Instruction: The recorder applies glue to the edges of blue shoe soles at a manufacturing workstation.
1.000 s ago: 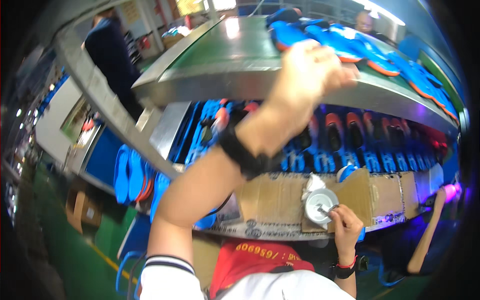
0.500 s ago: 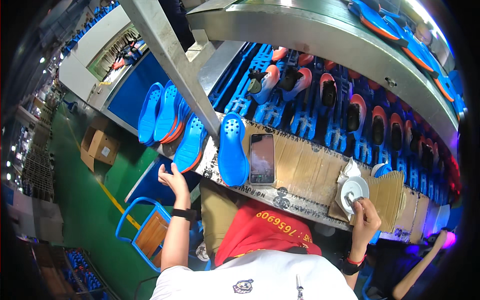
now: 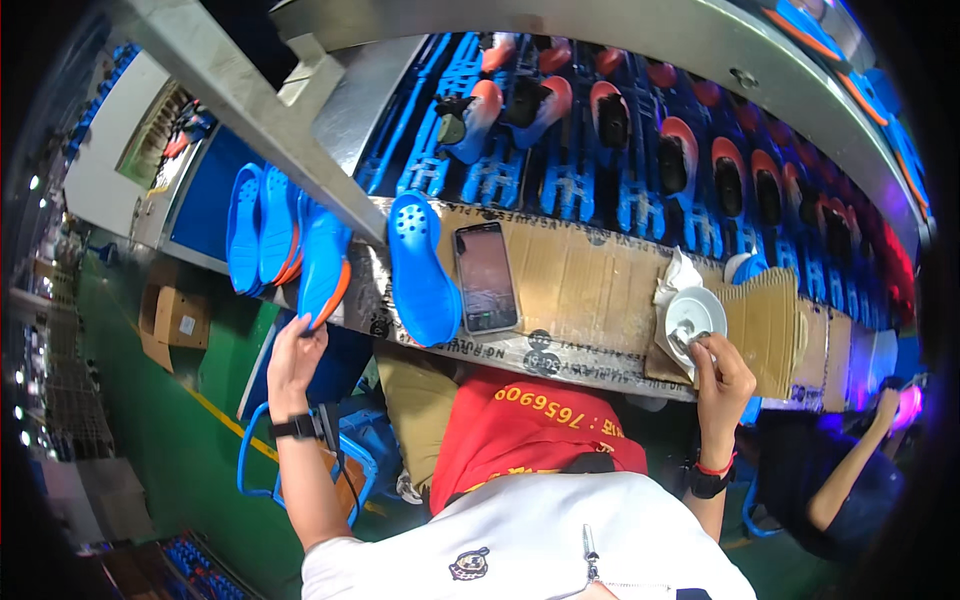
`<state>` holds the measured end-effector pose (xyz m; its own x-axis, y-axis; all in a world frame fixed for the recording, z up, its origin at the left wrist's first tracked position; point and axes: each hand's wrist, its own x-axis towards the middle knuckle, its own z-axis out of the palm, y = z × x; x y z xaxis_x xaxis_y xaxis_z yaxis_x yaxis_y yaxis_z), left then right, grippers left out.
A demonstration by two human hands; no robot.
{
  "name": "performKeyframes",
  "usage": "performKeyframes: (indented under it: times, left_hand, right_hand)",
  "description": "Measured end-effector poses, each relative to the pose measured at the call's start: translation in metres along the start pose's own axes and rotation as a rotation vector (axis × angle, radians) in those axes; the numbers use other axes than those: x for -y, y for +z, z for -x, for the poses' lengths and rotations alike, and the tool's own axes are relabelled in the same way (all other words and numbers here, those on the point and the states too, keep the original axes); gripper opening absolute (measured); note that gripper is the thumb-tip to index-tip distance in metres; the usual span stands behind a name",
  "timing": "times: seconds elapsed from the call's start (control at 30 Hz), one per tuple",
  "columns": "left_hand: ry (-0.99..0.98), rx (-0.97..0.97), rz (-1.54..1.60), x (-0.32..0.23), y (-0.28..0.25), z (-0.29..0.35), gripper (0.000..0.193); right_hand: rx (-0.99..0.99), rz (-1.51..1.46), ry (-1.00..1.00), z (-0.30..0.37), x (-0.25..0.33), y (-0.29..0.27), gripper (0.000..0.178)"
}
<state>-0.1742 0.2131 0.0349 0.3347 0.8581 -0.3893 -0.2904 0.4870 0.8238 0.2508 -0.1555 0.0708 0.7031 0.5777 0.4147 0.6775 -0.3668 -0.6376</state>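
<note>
My left hand (image 3: 297, 350) is closed on the near end of a blue shoe sole (image 3: 326, 258) with an orange edge, which tilts at the bench's left end. Just right of it lies another blue sole (image 3: 421, 270), with round holes at its far end. My right hand (image 3: 725, 375) pinches at the near rim of a small white bowl (image 3: 705, 308). Some greyish stuff shows in the bowl; whatever the fingertips hold there is too small and hidden to name. A crumpled white tissue (image 3: 679, 277) touches the bowl's far side.
A phone (image 3: 487, 280) lies on the cardboard-covered bench (image 3: 590, 280). More soles (image 3: 245, 230) stand at the left. Beyond runs a rack of blue holders with shoe uppers (image 3: 610, 115). A slanted metal post (image 3: 240, 100) rises near my left. Another person's arm (image 3: 850, 470) is at the right.
My left hand has gone from open beside the orange-edged sole to gripping its near end. The right hand stays at the bowl. The whole view has shifted.
</note>
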Motion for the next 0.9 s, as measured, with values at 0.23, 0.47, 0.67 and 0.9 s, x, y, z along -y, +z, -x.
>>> performKeyframes:
  times: [0.23,0.47,0.67,0.9]
  left_hand:
    - [0.009,0.208,-0.162,0.061,0.093,0.069,0.043]
    - [-0.008,0.361,-0.285,0.105,0.217,0.073,0.050]
    - [-0.036,0.507,-0.330,0.139,0.271,0.068,0.044]
    - [0.013,0.571,-0.312,0.156,0.302,0.071,0.044]
  right_hand:
    - [-0.023,0.187,0.011,-0.016,-0.018,-0.008,0.009]
    - [0.049,0.244,-0.099,-0.024,-0.027,0.002,0.007]
    - [0.078,0.224,-0.154,-0.021,-0.031,0.009,0.007]
    - [0.060,0.234,-0.164,-0.023,-0.024,0.003,0.008]
